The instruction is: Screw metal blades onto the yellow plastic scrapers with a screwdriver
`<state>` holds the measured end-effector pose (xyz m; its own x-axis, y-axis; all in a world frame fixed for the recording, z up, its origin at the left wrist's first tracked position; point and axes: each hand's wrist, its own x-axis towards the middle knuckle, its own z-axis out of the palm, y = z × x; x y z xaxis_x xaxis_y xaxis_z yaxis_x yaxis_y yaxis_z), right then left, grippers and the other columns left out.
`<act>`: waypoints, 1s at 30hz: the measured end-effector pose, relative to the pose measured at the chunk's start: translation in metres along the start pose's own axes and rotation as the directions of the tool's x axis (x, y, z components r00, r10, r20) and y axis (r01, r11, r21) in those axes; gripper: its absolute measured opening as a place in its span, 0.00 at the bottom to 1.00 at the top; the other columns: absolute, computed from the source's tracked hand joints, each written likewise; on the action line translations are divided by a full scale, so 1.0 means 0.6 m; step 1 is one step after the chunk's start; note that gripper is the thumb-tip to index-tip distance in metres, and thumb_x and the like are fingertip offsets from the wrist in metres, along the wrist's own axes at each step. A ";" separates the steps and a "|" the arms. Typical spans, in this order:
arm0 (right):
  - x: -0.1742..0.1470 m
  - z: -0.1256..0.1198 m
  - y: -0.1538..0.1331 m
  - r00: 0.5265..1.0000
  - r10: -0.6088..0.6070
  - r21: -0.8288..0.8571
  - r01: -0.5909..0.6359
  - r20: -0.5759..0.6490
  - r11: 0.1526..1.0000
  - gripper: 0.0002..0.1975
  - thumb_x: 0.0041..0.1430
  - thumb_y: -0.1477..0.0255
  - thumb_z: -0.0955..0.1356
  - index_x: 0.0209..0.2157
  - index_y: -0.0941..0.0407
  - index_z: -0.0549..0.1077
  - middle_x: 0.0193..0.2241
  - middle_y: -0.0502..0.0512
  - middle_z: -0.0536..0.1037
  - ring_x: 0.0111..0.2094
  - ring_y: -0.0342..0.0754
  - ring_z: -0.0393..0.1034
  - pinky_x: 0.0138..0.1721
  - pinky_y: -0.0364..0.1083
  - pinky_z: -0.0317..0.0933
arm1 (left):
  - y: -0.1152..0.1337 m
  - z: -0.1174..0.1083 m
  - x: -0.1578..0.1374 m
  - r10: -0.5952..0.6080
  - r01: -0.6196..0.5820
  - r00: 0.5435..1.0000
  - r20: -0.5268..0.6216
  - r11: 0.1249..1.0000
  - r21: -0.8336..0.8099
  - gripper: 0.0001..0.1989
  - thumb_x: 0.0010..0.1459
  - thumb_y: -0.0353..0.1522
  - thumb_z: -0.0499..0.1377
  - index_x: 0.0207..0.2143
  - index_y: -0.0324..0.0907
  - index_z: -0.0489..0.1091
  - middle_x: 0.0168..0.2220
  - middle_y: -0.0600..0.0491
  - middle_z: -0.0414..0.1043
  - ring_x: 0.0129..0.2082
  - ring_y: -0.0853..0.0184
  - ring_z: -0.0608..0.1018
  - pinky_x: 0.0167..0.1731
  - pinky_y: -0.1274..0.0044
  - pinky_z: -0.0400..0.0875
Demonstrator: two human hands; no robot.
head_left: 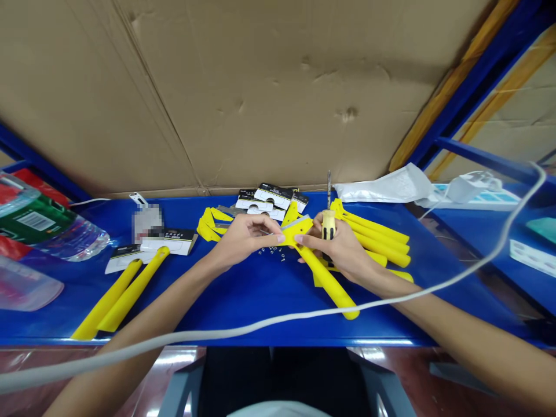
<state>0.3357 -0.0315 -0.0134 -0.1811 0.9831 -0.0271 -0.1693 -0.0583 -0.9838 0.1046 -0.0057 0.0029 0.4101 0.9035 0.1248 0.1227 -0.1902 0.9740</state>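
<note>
Yellow scraper point(324, 275): the landmark here, held over the blue table point(243, 304) between both hands, its head up and away from the person, its handle slanting down to the right, presumably so that the head faces the eyes

Grey blade point(296, 222): a strip along the far edge of the yellow scraper's head

Left hand point(249, 237): thumb and forefinger nearly together in a pinch at the left end of the yellow scraper's head, probably to steady that corner; whether they also hold something tiny, I cannot tell

Right hand point(341, 243): thumb pressed on the yellow scraper near its neck, the fingers curled closed, taking the weight, it seems

Screwdriver point(329, 225): tucked in the right hand, just right of the yellow scraper's head, shaft pointing up, likely parked there to leave the thumb free

Small fasteners point(272, 249): strewn just left of the yellow scraper, apparently for easy reach

Yellow handles point(382, 238): piled right of the yellow scraper, roughly side by side, perhaps to save room

Packaging cards point(275, 197): stacked beyond the yellow scraper, seemingly out of the way
</note>
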 end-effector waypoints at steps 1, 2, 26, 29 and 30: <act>0.000 0.000 0.000 1.000 -0.001 -0.003 0.001 0.002 1.000 0.31 0.42 0.68 0.86 0.33 0.50 0.62 0.23 0.40 0.71 0.24 0.48 0.76 0.31 0.56 0.84 | 0.000 0.000 0.000 -0.028 0.028 1.000 -0.004 0.999 -0.021 0.13 0.50 0.40 0.77 0.32 0.41 0.83 0.38 0.48 0.83 0.38 0.62 0.81 0.43 0.70 0.75; -0.001 0.000 0.000 1.000 -0.002 -0.006 0.002 0.001 1.000 0.31 0.43 0.68 0.86 0.32 0.50 0.62 0.23 0.40 0.71 0.25 0.48 0.76 0.31 0.56 0.84 | 0.000 0.000 0.000 -0.051 0.050 0.999 -0.008 0.998 -0.035 0.13 0.49 0.40 0.78 0.32 0.41 0.83 0.38 0.47 0.83 0.38 0.62 0.81 0.42 0.70 0.75; 0.001 -0.005 0.005 0.998 0.044 -0.026 -0.043 0.035 0.999 0.29 0.41 0.66 0.86 0.29 0.50 0.64 0.24 0.46 0.75 0.26 0.51 0.77 0.27 0.52 0.81 | 0.001 -0.014 0.004 -0.208 0.222 0.969 0.133 0.971 -0.094 0.20 0.45 0.31 0.79 0.42 0.40 0.82 0.40 0.47 0.83 0.40 0.64 0.83 0.41 0.73 0.76; 0.001 -0.003 -0.001 0.997 0.077 0.025 -0.078 0.027 0.997 0.30 0.39 0.67 0.86 0.29 0.50 0.63 0.24 0.45 0.73 0.29 0.53 0.79 0.29 0.54 0.82 | 0.007 -0.023 0.005 -0.214 0.233 0.964 0.159 0.966 -0.110 0.22 0.47 0.33 0.79 0.44 0.40 0.82 0.41 0.46 0.83 0.42 0.63 0.83 0.43 0.72 0.78; 0.001 -0.003 -0.004 0.996 0.086 0.038 -0.087 0.025 0.995 0.31 0.39 0.67 0.86 0.29 0.50 0.63 0.24 0.45 0.72 0.31 0.54 0.80 0.29 0.54 0.83 | 0.011 -0.028 0.005 -0.216 0.233 0.964 0.155 0.967 -0.100 0.23 0.48 0.35 0.79 0.46 0.40 0.82 0.42 0.46 0.83 0.42 0.63 0.83 0.44 0.72 0.78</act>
<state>0.3376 -0.0305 -0.0112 -0.2194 0.9697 -0.1075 -0.1897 -0.1505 -0.9702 0.0917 0.0024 0.0129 0.5089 0.8525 -0.1197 0.1242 0.0649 0.9901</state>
